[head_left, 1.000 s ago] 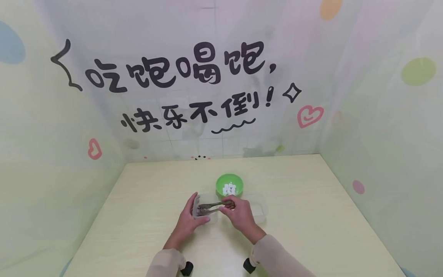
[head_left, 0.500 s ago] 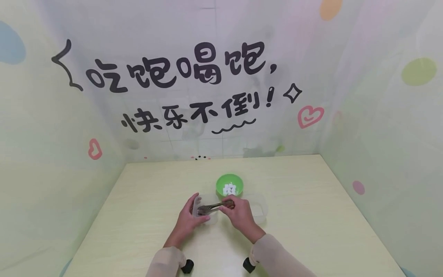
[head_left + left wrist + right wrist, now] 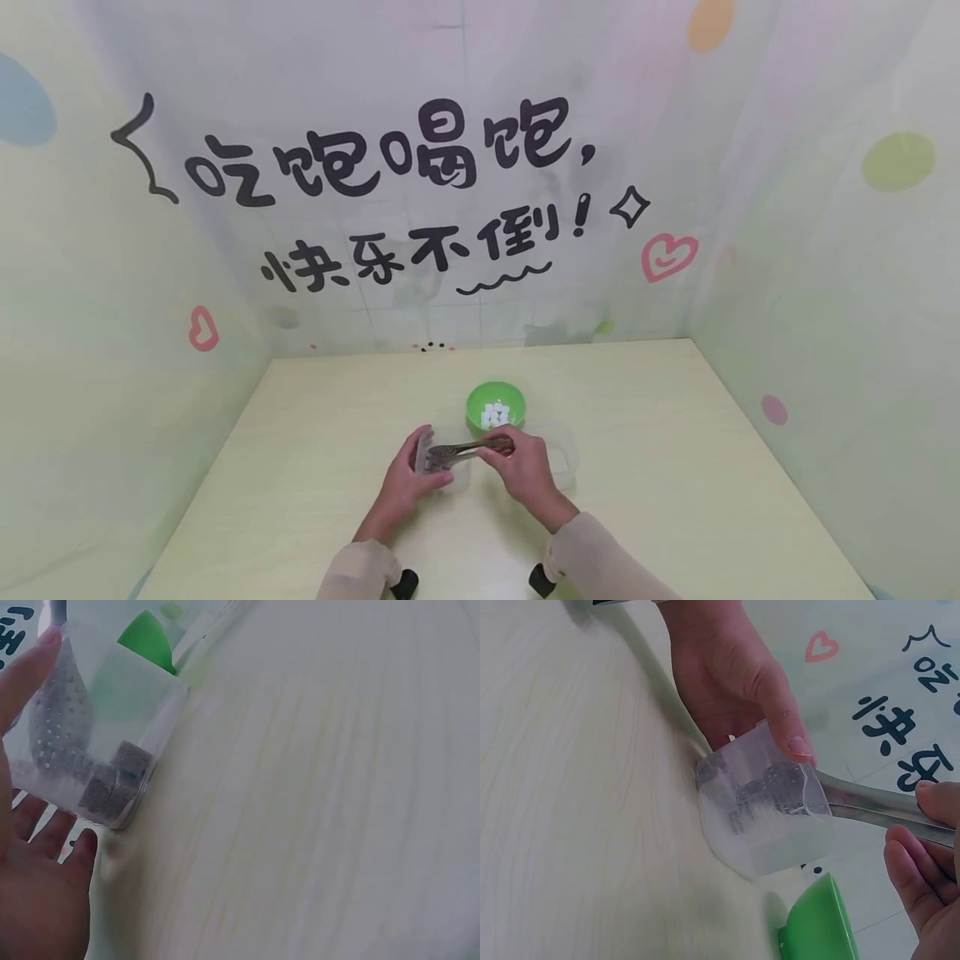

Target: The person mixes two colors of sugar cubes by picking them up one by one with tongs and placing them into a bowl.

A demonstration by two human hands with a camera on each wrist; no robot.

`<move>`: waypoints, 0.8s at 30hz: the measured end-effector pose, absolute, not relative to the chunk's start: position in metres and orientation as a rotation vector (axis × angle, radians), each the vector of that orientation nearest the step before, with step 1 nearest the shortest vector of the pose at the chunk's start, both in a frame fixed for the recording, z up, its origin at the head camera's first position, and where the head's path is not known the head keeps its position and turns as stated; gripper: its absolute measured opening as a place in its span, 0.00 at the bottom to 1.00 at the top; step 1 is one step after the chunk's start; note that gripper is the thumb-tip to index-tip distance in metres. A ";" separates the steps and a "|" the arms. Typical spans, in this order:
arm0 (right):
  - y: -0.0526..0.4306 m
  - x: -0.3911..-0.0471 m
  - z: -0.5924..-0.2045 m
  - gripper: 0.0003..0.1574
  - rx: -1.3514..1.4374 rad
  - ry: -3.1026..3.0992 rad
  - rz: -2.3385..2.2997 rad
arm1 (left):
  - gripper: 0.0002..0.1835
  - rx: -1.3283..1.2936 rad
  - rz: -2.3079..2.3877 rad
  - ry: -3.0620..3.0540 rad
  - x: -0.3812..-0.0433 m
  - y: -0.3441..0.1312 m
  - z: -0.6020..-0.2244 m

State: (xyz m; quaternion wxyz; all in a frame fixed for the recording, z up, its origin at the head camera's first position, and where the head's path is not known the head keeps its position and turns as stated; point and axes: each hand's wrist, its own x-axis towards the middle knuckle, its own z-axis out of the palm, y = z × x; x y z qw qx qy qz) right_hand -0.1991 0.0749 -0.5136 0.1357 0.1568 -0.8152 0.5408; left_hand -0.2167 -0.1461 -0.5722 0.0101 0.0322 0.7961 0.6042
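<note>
My left hand (image 3: 400,490) grips a clear plastic box (image 3: 787,847), thumb along the near side and fingers at its far end. The box is tipped on its side, mouth turned to the right. Several dark greyish-brown cubes (image 3: 109,787) lie in the low corner of the box in the left wrist view. Between thumb and fingers, my right hand (image 3: 525,468) pinches metal tongs (image 3: 862,799). The perforated heads of the tongs (image 3: 60,712) reach inside the box, close by the cubes; I cannot tell whether they grasp one.
Behind the hands stands a green bowl (image 3: 495,392) with several white cubes (image 3: 496,415) in it. A second clear container (image 3: 570,454) sits on the table (image 3: 660,467) at the right hand's far side. Printed curtain walls (image 3: 420,250) enclose the table's back and sides.
The tongs' arms have come closer together inside the box since the earliest frame. Both hands keep their places, and the head view has shifted slightly.
</note>
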 end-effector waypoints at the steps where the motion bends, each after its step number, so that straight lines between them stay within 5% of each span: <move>1: 0.075 -0.199 -0.513 0.12 0.449 -2.357 1.564 | 0.49 0.101 1.885 2.482 -0.217 -0.146 -0.572; 24: 0.085 -0.192 -0.501 0.10 0.349 -2.181 1.619 | 0.51 0.105 1.888 2.462 -0.218 -0.148 -0.573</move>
